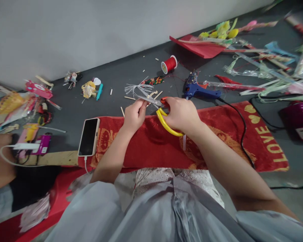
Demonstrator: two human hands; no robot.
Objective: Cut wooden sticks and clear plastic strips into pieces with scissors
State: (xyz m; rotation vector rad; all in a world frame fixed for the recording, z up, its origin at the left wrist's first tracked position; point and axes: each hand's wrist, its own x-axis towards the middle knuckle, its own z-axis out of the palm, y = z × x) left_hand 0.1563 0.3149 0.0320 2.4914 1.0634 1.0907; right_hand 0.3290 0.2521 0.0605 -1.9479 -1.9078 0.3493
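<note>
My right hand [183, 114] is closed around the yellow-handled scissors [164, 123]. Their metal blades point left, toward my left hand [134, 116], whose thumb and fingers pinch together at the blade tips. What those fingers hold is too small and covered to make out. Just beyond the blades lies a bundle of thin whitish strips [138, 88], fanned at its ends. Thin pale sticks [158, 95] are scattered around it, close to a patterned green and red piece [154, 80]. Both forearms pass over a red towel [146, 144] along the table's front edge.
A blue glue gun [202, 90] with a black cord lies right of my hands. Behind stands a red thread spool [169, 64]. A phone [89, 137] charges at left, near a teal pen [99, 91]. Craft materials crowd the right. Another person's arm [1, 161] shows at left.
</note>
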